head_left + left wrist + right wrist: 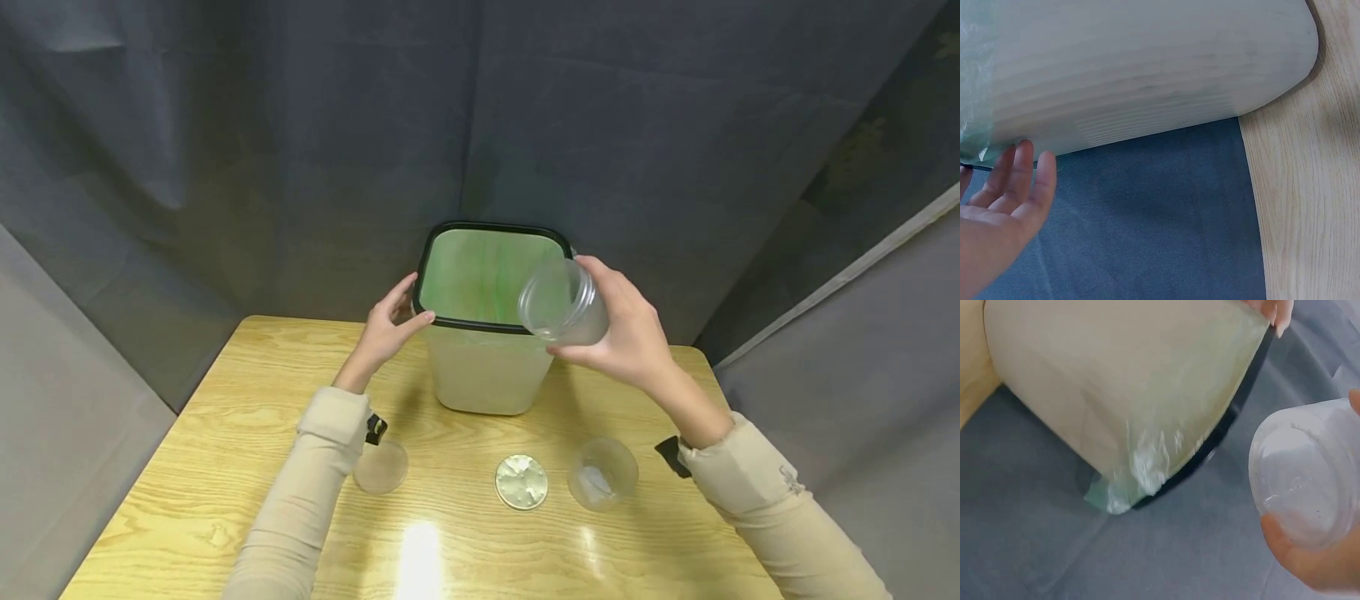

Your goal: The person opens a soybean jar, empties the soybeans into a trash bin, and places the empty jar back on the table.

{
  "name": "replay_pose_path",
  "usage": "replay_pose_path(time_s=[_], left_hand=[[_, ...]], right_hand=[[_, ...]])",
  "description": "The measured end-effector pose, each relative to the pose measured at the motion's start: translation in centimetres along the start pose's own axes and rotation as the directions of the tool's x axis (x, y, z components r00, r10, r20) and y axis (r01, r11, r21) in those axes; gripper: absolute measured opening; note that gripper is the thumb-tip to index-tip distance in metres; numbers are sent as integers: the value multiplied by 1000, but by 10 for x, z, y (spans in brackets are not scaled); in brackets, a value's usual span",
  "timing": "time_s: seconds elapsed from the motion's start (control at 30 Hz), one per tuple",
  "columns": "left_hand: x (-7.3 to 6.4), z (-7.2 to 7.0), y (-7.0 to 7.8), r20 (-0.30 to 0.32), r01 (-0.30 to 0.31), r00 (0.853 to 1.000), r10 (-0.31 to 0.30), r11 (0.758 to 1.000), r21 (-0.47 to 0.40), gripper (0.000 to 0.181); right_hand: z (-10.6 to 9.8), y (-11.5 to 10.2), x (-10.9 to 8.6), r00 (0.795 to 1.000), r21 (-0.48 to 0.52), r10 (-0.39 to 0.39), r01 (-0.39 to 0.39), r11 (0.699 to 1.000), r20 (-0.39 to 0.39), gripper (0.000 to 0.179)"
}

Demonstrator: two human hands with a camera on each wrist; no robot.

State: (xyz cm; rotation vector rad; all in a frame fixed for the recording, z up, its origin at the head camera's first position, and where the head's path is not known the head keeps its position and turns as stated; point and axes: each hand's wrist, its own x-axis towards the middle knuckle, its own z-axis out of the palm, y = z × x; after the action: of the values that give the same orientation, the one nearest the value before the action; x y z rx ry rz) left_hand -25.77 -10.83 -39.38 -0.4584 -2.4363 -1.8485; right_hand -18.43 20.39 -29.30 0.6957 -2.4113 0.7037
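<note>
A pale trash can (491,371) with a black rim and a green bag lining it stands at the table's far side. Around its left front corner my left hand (386,329) holds the rim, thumb at the front edge and fingers along the side. The left wrist view shows those fingers (1044,181) against the can's outer wall. My right hand (626,325) grips a clear plastic jar (588,325), tilted so that its mouth faces left over the can's right front rim. In the right wrist view the base of this jar (1300,481) shows, with nothing visible inside.
On the wooden table (247,417) lie a clear round disc (381,467) by the left sleeve, a silvery round lid (521,482) in the middle, and a round clear container (611,462) with something whitish in it. A dark curtain (337,167) hangs behind the can.
</note>
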Motion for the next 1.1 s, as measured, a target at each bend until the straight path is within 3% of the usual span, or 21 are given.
replay_pose_path(time_s=[0.23,0.47,0.8,1.1], left_hand=[[0,-1,-3,-5,-27,1000,27,1000,-6,69],[0,-2,-2,2,-15,1000,15,1000,-10,68],[0,-2,-1,3,-14,1000,14,1000,-16,69],[-2,-3,-4,-1,-27,1000,27,999,-18,69]], right_hand=[[15,-7,-19,1000,75,-9,10,997,-16,96],[31,-13,-35,1000,149,-16,16,989,-1,98],[54,-22,-50,998,224,40,-52,973,58,100],[86,-25,-66,992,280,67,-95,955,109,101]])
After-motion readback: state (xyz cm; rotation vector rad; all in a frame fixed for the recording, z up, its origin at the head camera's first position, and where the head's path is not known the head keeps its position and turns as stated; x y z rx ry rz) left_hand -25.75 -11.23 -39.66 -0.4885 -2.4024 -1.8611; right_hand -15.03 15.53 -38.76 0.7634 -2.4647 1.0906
